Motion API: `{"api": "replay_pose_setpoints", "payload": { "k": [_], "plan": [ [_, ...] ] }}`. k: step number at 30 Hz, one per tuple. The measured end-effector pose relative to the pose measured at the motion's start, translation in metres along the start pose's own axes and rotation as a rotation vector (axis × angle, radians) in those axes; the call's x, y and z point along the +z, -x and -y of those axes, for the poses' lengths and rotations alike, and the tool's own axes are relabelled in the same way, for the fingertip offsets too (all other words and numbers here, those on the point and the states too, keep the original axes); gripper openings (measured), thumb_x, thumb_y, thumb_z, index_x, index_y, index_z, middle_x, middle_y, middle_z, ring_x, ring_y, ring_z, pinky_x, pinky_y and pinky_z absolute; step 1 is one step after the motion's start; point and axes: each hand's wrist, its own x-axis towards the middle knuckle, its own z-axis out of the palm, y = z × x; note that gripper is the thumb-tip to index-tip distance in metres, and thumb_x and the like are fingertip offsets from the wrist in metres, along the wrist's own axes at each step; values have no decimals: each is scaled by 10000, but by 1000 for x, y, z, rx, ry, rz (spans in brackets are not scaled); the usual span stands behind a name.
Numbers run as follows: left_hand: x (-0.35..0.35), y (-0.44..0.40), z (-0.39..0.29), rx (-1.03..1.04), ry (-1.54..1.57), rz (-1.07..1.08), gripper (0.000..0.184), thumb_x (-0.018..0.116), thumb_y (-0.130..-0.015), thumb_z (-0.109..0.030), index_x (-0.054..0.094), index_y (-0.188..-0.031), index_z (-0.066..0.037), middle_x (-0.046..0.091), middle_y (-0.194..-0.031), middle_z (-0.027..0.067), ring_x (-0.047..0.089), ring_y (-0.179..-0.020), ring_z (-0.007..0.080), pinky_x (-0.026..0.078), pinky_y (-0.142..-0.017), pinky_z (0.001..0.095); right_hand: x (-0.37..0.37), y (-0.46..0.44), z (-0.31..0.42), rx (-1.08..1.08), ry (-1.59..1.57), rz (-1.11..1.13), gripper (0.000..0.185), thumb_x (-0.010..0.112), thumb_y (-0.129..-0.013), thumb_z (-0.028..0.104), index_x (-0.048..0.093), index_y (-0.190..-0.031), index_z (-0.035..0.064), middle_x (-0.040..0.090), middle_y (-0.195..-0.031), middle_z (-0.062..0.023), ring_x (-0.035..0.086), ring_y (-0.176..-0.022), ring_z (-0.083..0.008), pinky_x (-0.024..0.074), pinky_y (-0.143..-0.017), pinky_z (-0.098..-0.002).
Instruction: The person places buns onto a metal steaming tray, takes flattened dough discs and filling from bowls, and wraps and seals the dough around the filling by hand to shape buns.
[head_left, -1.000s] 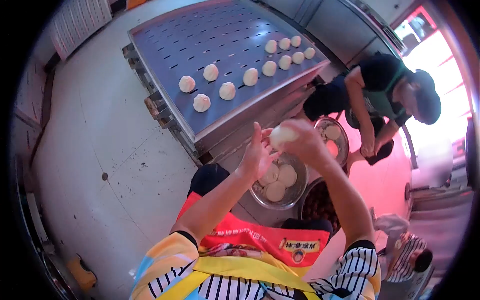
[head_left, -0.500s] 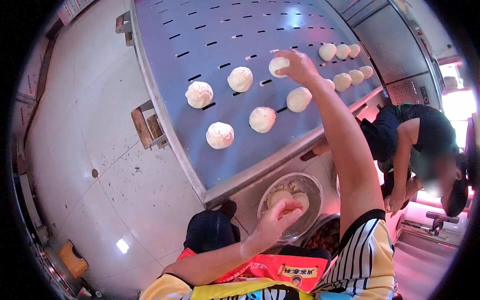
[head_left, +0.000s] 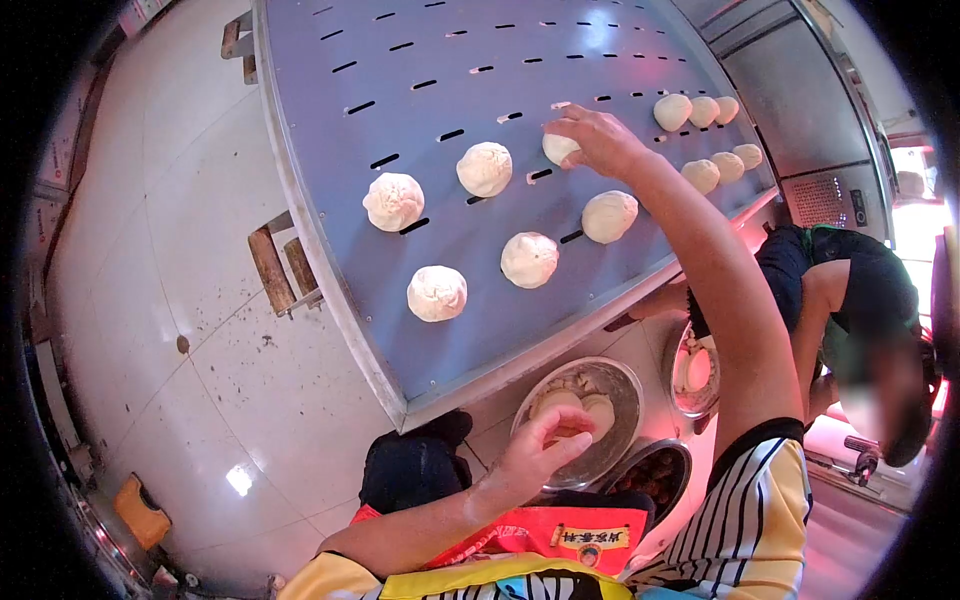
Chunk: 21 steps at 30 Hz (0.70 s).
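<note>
My right hand (head_left: 605,148) reaches over the slotted metal tray (head_left: 400,240), its fingers curved around a round white filled bun (head_left: 558,148) at the tray surface. Part of that bun is hidden behind the fingers. Nearby on the tray sit several more pleated buns, among them one bun (head_left: 484,169) to its left and another bun (head_left: 609,217) toward me. My left hand (head_left: 540,455) hovers above a steel bowl (head_left: 628,425) of dough pieces (head_left: 599,411). Its thumb and fingers are bent but apart, and nothing shows between them.
Beside the dough bowl is a bowl of dark filling (head_left: 655,478). Another bowl (head_left: 712,400) with dough stands farther right, near a bent-over co-worker (head_left: 865,280). More buns (head_left: 672,112) lie at the tray's right end. Wooden-ended brackets (head_left: 270,270) project from its left side.
The view has shifted slightly, showing more of the bowls on the right. My right hand stays at the same bun. My left hand remains over the dough bowl, a little lower.
</note>
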Motion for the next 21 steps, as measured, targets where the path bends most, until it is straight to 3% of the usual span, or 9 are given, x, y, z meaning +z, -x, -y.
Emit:
{"api": "replay_pose_setpoints", "payload": {
  "k": [4, 10, 13, 16, 19, 21],
  "plan": [
    [-1, -4, -2, 1, -16, 4, 255, 562, -910, -117, 527, -1143, -19, 584, -1104, 62, 539, -1053, 137, 404, -947, 283, -1, 0, 6, -29, 77, 79, 554, 780, -661, 208, 561, -1167, 153, 525, -1231, -141, 588, -1044, -321, 505, -863, -403],
    [4, -9, -2, 14, -22, 5, 252, 574, -907, -134, 534, -1128, -19, 597, -1080, 56, 540, -1041, 133, 402, -940, 273, -10, 5, 10, -23, 68, 71, 626, 778, -668, 222, 509, -1232, 170, 486, -1295, -131, 594, -1037, -317, 507, -859, -400],
    [4, -7, -1, 10, -9, 12, 251, 576, -907, -137, 536, -1124, -17, 597, -1084, 57, 539, -1041, 131, 403, -938, 269, -22, 17, 23, 168, -138, -160, 667, 788, -657, 244, 498, -1252, 155, 515, -1280, -137, 590, -1037, -336, 492, -869, -412],
    [6, -5, 0, 3, -28, 18, 256, 579, -906, -141, 536, -1124, -15, 594, -1089, 59, 539, -1042, 131, 405, -936, 269, -21, 8, 15, 311, -324, 4, 704, 796, -645, 261, 499, -1272, 142, 565, -1226, -142, 572, -1071, -345, 468, -894, -415],
    [4, -7, 0, -7, -45, 28, 264, 584, -903, -146, 536, -1126, -13, 593, -1091, 60, 539, -1042, 131, 406, -935, 269, -7, 1, 7, 181, -218, -37, 677, 789, -655, 251, 519, -1264, 128, 609, -1141, -159, 559, -1101, -337, 458, -899, -418],
    [4, -8, 3, -1, -45, 25, 257, 593, -899, -161, 546, -1106, -15, 588, -1065, 50, 540, -1010, 123, 415, -908, 264, -5, 1, 6, 173, -207, 1, 640, 781, -666, 230, 535, -1248, 129, 585, -1187, -161, 554, -1111, -332, 458, -906, -418]
  ]
}}
